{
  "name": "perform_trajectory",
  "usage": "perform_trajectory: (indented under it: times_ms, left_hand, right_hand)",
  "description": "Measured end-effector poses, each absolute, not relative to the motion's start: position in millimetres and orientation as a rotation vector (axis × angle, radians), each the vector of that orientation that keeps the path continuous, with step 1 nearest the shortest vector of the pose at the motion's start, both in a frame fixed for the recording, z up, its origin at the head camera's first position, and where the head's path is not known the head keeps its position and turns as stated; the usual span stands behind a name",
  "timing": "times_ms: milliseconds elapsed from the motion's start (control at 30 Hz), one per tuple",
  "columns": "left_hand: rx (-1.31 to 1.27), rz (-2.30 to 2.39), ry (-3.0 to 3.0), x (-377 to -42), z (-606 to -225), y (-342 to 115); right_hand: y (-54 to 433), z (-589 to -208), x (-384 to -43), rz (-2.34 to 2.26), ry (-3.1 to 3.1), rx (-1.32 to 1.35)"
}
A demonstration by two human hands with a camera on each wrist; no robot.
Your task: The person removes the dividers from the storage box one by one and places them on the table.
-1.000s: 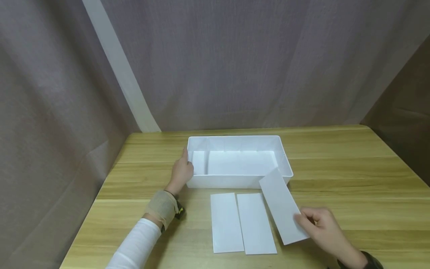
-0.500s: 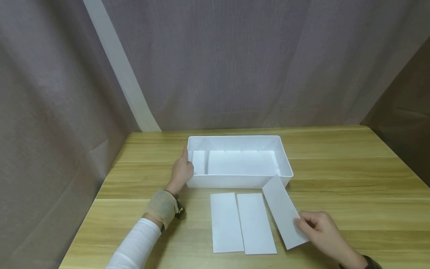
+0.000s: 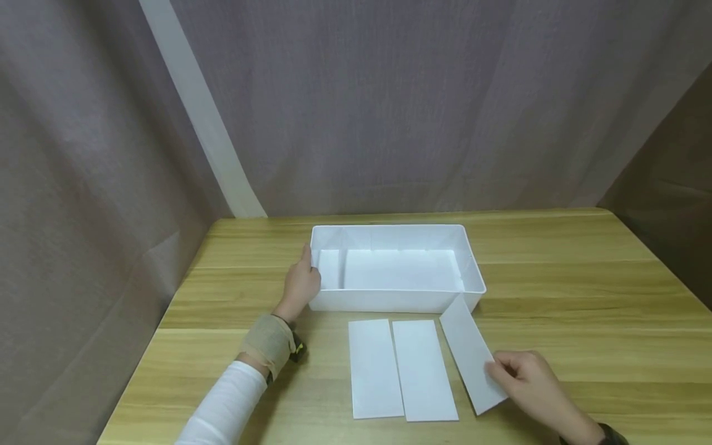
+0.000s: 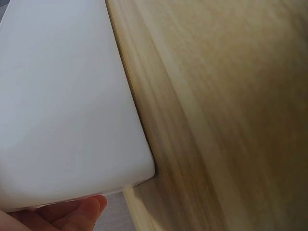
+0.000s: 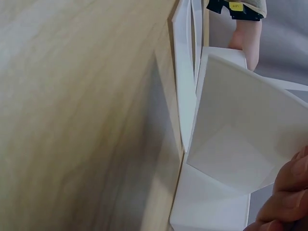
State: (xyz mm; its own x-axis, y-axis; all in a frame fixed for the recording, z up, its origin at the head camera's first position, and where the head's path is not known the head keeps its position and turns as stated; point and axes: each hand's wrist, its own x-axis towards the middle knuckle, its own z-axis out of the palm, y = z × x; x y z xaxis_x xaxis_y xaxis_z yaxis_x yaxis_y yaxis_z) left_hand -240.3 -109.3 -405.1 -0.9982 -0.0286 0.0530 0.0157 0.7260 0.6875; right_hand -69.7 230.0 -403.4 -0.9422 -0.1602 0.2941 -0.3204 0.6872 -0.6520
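Observation:
A shallow white plastic box (image 3: 389, 301) sits toward the back of the table, one upright crosswise divider (image 3: 342, 267) near its left end. My left hand (image 3: 300, 285) grips the box's left end near the front corner; the left wrist view shows its fingertips (image 4: 91, 211) against the end wall. Between thumb and fingers, my right hand (image 3: 528, 383) pinches a thin white rectangular panel (image 3: 471, 358) by its near right edge. That panel is tilted, its far corner overlapping the box's front right in the head view. Two similar panels, a left one (image 3: 375, 371) and a right one (image 3: 425, 371), lie side by side before the box.
The wooden table (image 3: 584, 296) extends to both sides of the box. A grey curtain (image 3: 389, 111) hangs behind the table's back edge, with a pale strip (image 3: 206, 123) running down it at the left.
The panel in my right hand has come down and toward me, its far corner now lower against the box's front wall. My left hand and the box stay where they were.

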Motion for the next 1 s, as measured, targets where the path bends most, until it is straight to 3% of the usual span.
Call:
perform_trajectory:
  times_ms: [1000]
  left_hand:
    - [0.026,-1.163,-2.859,-240.4,-403.5,-108.7]
  right_hand:
    - [229.0,-399.7,-78.1,0.999,-3.069,0.041]
